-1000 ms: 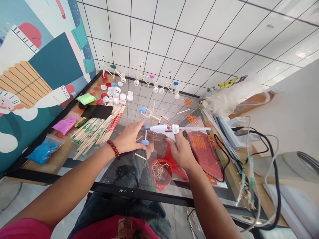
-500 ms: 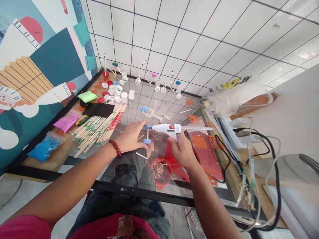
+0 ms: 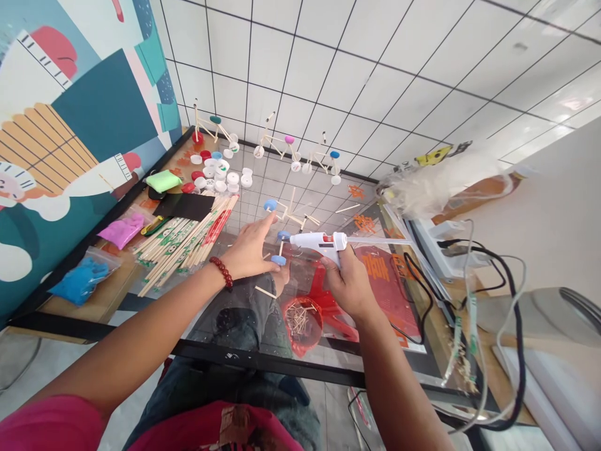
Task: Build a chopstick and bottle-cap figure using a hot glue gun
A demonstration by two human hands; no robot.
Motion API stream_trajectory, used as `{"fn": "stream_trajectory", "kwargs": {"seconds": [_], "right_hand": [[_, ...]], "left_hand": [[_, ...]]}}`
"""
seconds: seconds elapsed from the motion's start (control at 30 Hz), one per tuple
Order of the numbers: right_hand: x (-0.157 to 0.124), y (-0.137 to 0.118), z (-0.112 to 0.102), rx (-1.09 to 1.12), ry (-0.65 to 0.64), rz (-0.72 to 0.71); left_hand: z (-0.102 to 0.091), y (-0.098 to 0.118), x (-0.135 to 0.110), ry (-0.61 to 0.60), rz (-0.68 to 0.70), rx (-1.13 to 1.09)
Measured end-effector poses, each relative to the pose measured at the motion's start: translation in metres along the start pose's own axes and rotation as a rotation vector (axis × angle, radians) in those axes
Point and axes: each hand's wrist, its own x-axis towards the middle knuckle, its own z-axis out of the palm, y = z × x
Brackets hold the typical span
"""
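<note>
My right hand (image 3: pixel 350 279) is wrapped round the handle of a white glue gun (image 3: pixel 317 241), with a clear glue stick (image 3: pixel 380 240) sticking out of its rear. The gun's nozzle points left, at or very near an upper blue disc (image 3: pixel 283 235). A short wooden stick (image 3: pixel 281 248) joins that disc to a lower blue disc (image 3: pixel 278 260). My left hand (image 3: pixel 248 250) is open beside this piece, thumb and forefinger spread apart, the thumb close to the lower disc; whether it touches is unclear. Just behind stands a stick frame (image 3: pixel 293 218) with another blue disc (image 3: pixel 270 205).
Wooden chopsticks (image 3: pixel 188 241), white and red bottle caps (image 3: pixel 220 175) and bags of blue clay (image 3: pixel 82 279) and pink clay (image 3: pixel 123 230) lie left. Several finished stick-and-cap models (image 3: pixel 288 147) line the back edge. A red basket (image 3: pixel 303 344) of short sticks shows below; black cables (image 3: pixel 519 326) run right.
My left forefinger has lifted away from the upper blue disc, opening the hand wider. The glue gun has shifted slightly right, and the discs with their stick have moved slightly.
</note>
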Motion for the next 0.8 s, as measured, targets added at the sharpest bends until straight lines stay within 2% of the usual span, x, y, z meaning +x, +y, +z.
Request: {"fn": "stream_trajectory", "kwargs": {"seconds": [0.2,0.37,0.47,0.63,0.8], "right_hand": [[0.0,0.001,-0.002,-0.028,-0.013,0.027],[0.001,0.002,-0.008,-0.004,0.015,0.037],[0.001,0.004,-0.012,0.01,0.049,0.03],[0.001,0.006,-0.011,-0.044,0.009,0.068],[0.001,0.005,-0.009,-0.073,-0.001,0.051]], "left_hand": [[-0.004,0.005,0.005,-0.059,-0.051,0.012],[-0.022,0.016,0.008,-0.112,-0.068,0.184],[-0.028,0.023,0.016,-0.128,-0.075,0.204],[-0.019,0.025,0.026,-0.222,-0.137,0.185],[-0.01,0.026,0.026,-0.224,-0.112,0.157]]}}
